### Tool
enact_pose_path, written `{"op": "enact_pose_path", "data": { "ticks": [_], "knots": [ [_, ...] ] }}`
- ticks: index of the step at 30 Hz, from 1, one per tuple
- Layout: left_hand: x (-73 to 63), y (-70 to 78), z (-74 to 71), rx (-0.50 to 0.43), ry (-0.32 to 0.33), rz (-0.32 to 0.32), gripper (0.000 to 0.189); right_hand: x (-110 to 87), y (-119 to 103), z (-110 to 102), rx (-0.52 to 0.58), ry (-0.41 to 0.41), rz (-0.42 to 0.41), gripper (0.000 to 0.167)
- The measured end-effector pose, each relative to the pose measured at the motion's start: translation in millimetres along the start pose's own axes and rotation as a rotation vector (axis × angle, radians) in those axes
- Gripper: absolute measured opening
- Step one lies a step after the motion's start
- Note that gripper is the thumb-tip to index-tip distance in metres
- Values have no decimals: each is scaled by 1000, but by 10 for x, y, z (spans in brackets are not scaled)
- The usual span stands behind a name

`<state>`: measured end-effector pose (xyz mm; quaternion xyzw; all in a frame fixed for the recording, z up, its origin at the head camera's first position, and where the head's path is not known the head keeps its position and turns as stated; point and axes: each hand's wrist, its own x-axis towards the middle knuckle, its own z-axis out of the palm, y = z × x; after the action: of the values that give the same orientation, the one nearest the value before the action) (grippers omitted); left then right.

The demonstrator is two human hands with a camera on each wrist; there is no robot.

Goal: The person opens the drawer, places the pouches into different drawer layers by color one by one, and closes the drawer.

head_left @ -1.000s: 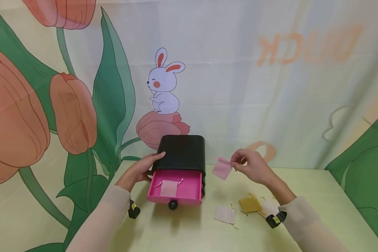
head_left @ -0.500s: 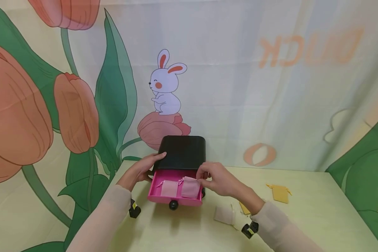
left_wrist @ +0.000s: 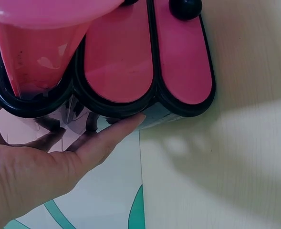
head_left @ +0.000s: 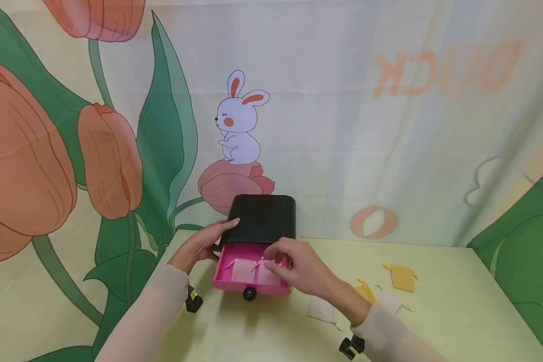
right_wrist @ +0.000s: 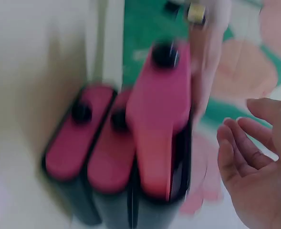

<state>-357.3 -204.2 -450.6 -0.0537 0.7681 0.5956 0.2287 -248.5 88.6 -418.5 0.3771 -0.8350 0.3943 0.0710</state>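
Observation:
A small black drawer cabinet stands on the table with its pink top drawer pulled out. Inside lie two pale pink drawstring pouches side by side, the left pouch and the right pouch, partly hidden by fingers. My left hand rests against the cabinet's left side, thumb on its top; in the left wrist view its fingers lie along the wall. Over the drawer's right part hovers my right hand, and the right wrist view shows nothing between its loosely bent fingers.
Right of the cabinet lie a pale pouch, a mustard pouch partly behind the right forearm, a whitish pouch and a farther yellow pouch. Two lower drawers, the middle drawer and bottom drawer, are closed. A printed curtain hangs behind.
My right hand has carried a pink pouch leftward into the drawer, set it beside the other pouch and let it go. The left hand stays on the cabinet.

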Motion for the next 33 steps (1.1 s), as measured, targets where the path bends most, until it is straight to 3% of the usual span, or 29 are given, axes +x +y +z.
{"op": "enact_pose_path", "data": {
  "ticks": [3,6,9,12,15,20,27,33],
  "knots": [
    [-8,-14,-1,-5,-1,1,94,-146,-210,197,145,-52,42,9],
    [-13,-9,-3,-2,-1,10,94,-310,-287,475,295,-139,175,13],
    [-14,3,-5,-2,2,15,94,-431,-241,759,385,-170,323,20],
    [-9,2,-5,-4,3,14,93,-489,-144,971,404,-116,407,27],
    [1,-10,-4,-4,3,11,93,-499,-59,1097,400,-24,438,33],
    [7,-19,-7,-2,8,14,93,-448,15,1160,446,71,439,37],
    [4,-25,2,-11,15,-7,97,-339,63,1082,454,111,441,43],
    [11,-17,-15,-14,17,-6,97,-98,231,979,448,151,438,42]
  ]
}}
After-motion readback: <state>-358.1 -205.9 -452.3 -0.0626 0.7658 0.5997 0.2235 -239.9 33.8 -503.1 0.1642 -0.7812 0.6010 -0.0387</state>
